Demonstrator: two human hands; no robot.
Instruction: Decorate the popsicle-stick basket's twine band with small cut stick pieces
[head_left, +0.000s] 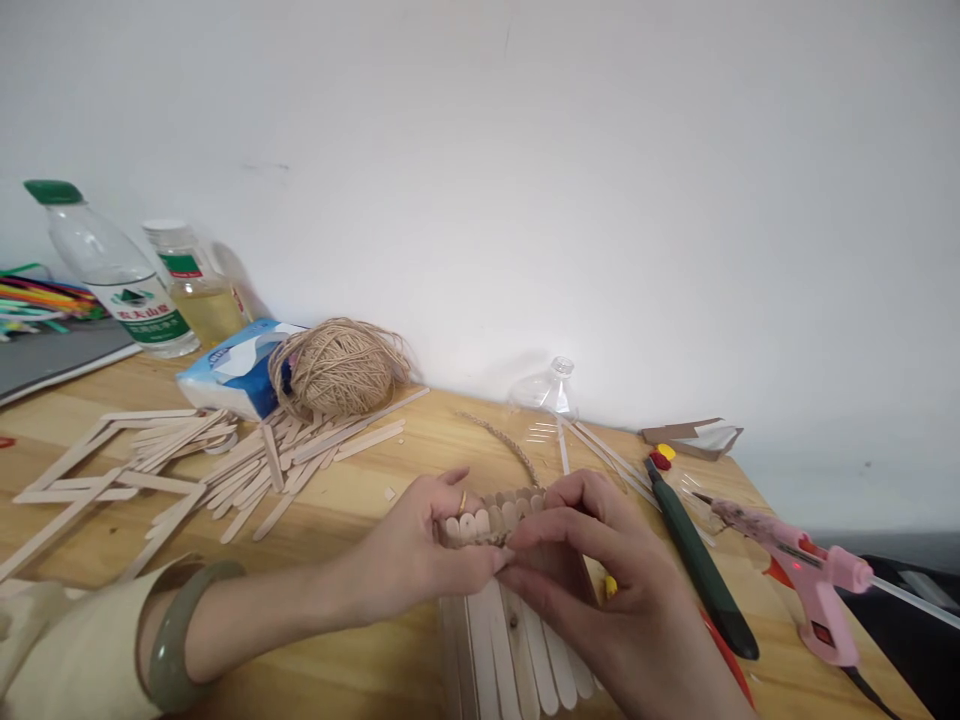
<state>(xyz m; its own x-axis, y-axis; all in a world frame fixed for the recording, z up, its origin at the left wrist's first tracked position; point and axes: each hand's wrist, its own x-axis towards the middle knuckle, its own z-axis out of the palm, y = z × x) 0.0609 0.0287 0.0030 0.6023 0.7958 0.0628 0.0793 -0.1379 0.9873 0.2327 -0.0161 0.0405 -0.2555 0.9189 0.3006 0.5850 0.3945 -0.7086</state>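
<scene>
A structure of wooden craft sticks [517,650] lies near the table's front, with a scalloped row of rounded stick ends along its top. My left hand [450,550] grips that top edge from the left, thumb in front. From the right, my right hand [600,560] pinches with thumb and fingertips at the same edge, beside the left thumb. Whatever lies between the right fingertips is too small to make out. Thin twine runs along the edge under the hands. Behind the structure, a braided twine cord [504,440] curves away over the table.
Loose craft sticks [262,465], a twine ball [341,365], tissues [240,365] and two bottles [124,270] lie or stand left. At right are a green cutter [697,560], a pink glue gun [810,570] and a cut clear bottle top [551,390]. The wall [570,200] rises behind.
</scene>
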